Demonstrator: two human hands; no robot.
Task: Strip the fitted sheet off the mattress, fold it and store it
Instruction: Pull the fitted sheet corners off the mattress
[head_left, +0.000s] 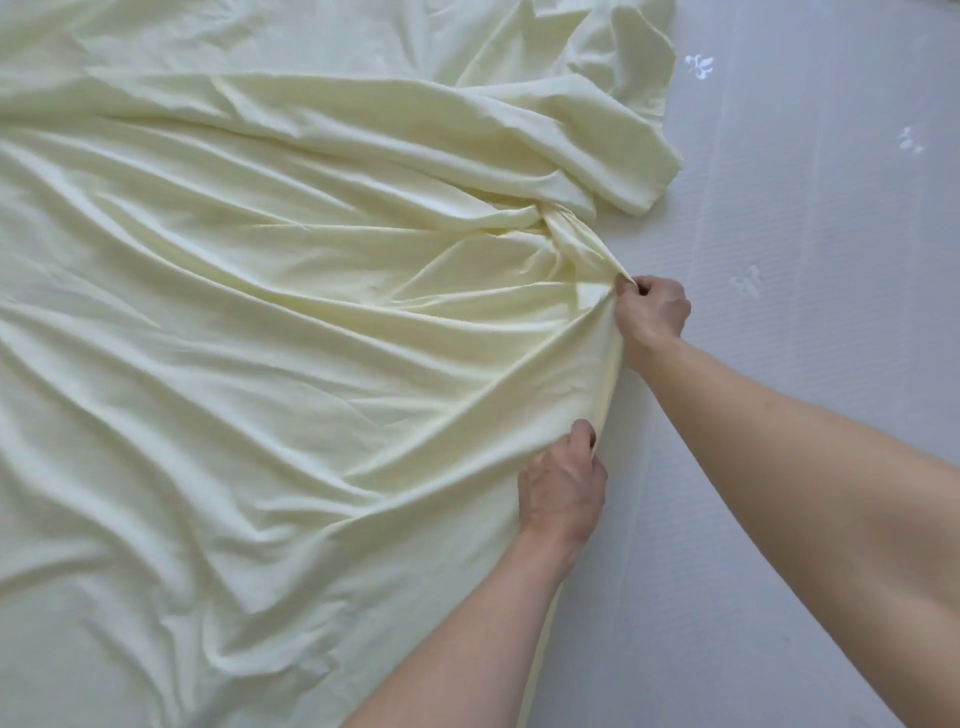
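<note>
Two hands on the edge here: right hand (652, 312) pinches a gathered bit of the fitted sheet (270, 332), and left hand (563, 483) grips the same edge nearer the body, fingers curled into the fabric. That pale yellow sheet lies loose and rumpled across the mattress (810, 218), whose right side is already bare. Looks light, soft and floppy, so it'll slump wherever it's unsupported. I'd hold the hem or corner seams, not mid-cloth.
</note>
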